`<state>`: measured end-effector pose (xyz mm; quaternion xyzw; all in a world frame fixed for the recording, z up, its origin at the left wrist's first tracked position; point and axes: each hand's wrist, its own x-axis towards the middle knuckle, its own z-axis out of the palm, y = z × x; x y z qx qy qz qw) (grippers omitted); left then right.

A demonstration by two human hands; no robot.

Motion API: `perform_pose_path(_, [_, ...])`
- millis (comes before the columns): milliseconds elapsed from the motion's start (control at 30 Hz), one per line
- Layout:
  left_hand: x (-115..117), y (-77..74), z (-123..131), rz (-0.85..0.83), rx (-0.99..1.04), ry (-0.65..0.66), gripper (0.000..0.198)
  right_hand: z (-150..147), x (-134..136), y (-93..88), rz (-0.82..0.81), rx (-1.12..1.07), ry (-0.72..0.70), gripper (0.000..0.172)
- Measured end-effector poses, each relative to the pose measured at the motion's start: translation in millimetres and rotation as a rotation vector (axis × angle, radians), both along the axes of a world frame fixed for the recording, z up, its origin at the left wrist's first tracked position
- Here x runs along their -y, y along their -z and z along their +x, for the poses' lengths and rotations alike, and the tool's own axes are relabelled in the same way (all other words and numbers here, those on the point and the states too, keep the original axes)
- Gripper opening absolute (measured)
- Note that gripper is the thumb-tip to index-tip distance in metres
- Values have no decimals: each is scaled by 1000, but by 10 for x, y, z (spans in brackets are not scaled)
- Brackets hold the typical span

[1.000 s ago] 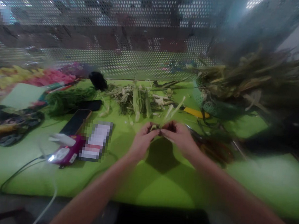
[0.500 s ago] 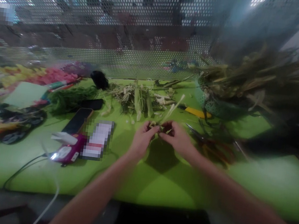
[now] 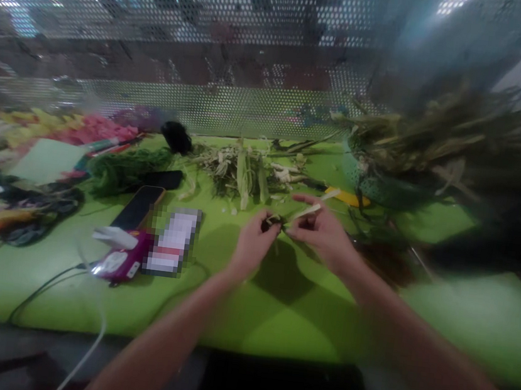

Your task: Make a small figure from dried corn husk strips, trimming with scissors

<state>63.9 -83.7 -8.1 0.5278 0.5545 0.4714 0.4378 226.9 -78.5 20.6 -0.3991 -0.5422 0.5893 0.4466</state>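
Note:
A pale dried plant strip [image 3: 306,213] runs between my two hands above the green tabletop [image 3: 245,320]. My left hand [image 3: 253,241] is closed, pinching a small bent or looped part of it between thumb and fingers. On the other side my right hand [image 3: 324,236] pinches the strip with thumb and fingers, its index finger stretched forward. The strip's free end sticks out past the right fingers. Just beyond the hands lies a pile of dried plant strips [image 3: 223,165]. Shadow and blur hide the exact form of the looped part.
Left of my hands lie a phone with a lit screen [image 3: 173,241], a dark phone [image 3: 138,206] and a magenta device [image 3: 124,260] with cables. A green bowl [image 3: 362,176] heaped with dried stalks stands at the right, near a yellow-handled tool [image 3: 348,197]. Perforated mesh [image 3: 252,105] rises behind.
My right hand has moved slightly right and away from the left, its index finger now extended. The strip's free end has swung down to the right. The left hand keeps its pinch.

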Motion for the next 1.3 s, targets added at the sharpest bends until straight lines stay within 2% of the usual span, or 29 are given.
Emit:
perform_pose_path(67, [0,-6,-1,20,0,-9,3,-11,-2,-3,-24,-42,31,75])
perform_pose_path(133, [-5,9,-9,49,9,-4,6,-26,-6,19,-55,-81,67,81])
perform_pose_path(300, [11,62,-29,101,-2,56,6,-49,-22,106,-135,-164,160,76])
perform_pose_path(433, [34,53,-23,40,54,80,1,-61,-16,94,-161,-189,161,70])
perform_pose_path(600, [3,53,-26,6,97,43,15,-53,2,35,-115,-123,133,76])
perform_pose_path(700, [-23,78,-37,-22,85,26,15,-23,-1,47,36,-23,182,87])
perform_pose_path(767, [-31,91,-40,-37,83,12,14,5,-7,80,198,98,241,86])
perform_pose_path(833, [-32,97,-39,-45,96,7,13,35,-13,124,396,309,266,70])
perform_pose_path(933, [-24,101,-34,-64,124,18,13,65,-14,190,677,678,262,38])
perform_pose_path(1000, [-20,107,-31,-82,151,19,15,69,-7,218,808,841,277,24])
perform_pose_path(1067, [-20,115,-29,-96,185,9,15,59,6,230,870,911,296,16])
perform_pose_path(1167, [-28,118,-32,-99,230,-11,16,21,18,247,792,878,290,12])
perform_pose_path(1233, [-34,114,-39,-93,254,-29,18,-12,4,270,611,734,232,8])
perform_pose_path(1300, [-37,110,-47,-95,276,-37,19,-38,-33,298,350,500,160,7])
